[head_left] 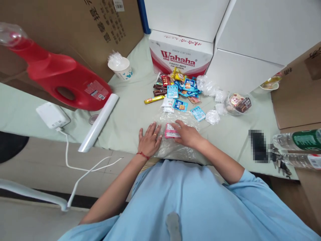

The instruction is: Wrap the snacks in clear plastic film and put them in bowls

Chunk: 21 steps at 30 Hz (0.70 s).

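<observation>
A sheet of clear plastic film [180, 150] lies wrinkled on the cloth at the table's front edge. My left hand [149, 140] rests flat on the film's left side, fingers stretched out. On the film lies a pink snack packet [170, 130]. My right hand [188, 134] holds its right end, with fingers at the far edge and the thumb near the close edge. Beyond the hands is a pile of small wrapped snacks, among them blue packets [172, 91], a yellow stick packet [154, 99] and a loose blue packet [198, 113].
A white roll [99, 122] and a red jug [67, 77] stand at left, near a white power bank [53, 115]. Behind the snacks is a Wahaha carton [182, 55]. At right are a clear snack bowl [238, 103], keys [281, 162] and bottles [298, 140].
</observation>
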{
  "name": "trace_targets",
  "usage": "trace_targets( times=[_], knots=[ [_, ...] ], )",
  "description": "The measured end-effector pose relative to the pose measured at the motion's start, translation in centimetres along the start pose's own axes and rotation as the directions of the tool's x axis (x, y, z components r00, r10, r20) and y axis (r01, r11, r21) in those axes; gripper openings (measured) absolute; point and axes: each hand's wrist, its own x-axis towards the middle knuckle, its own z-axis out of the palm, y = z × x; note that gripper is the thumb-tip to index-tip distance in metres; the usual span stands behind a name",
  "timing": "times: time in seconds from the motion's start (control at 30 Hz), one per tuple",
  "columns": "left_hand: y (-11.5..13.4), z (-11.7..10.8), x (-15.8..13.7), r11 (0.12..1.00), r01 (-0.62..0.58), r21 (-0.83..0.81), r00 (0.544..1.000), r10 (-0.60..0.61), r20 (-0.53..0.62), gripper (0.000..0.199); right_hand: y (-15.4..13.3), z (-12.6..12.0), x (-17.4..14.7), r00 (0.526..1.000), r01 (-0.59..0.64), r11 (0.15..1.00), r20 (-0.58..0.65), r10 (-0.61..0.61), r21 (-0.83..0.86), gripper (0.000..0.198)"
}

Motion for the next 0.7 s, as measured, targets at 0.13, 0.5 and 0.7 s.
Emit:
trace_targets(
  times=[0.13, 0.5, 0.7],
  knots=[
    [-1.9, -1.3, -0.3, 0.981, 0.037, -0.191, 0.999, -0.038, -0.002, 0.062, 3.0, 1.2, -4.8, 0.971, 0.222, 0.96, -0.127, -0.202, 0.17, 0.051],
    [-6.0, -4.0, -5.3, 0.904, -0.387, -0.183, 0.873, 0.423, 0.242, 0.063, 5.4, 8.8, -12.0, 0.945, 0.229, 0.92, -0.299, -0.132, 0.317, 0.028],
    [-6.2, -3.5, -4.7, 0.916, -0.312, -0.254, 0.934, 0.344, 0.093, 0.026, 5.8, 6.0, -12.2, 0.95, 0.214, 0.887, -0.3, -0.091, 0.41, 0.028]
  ],
)
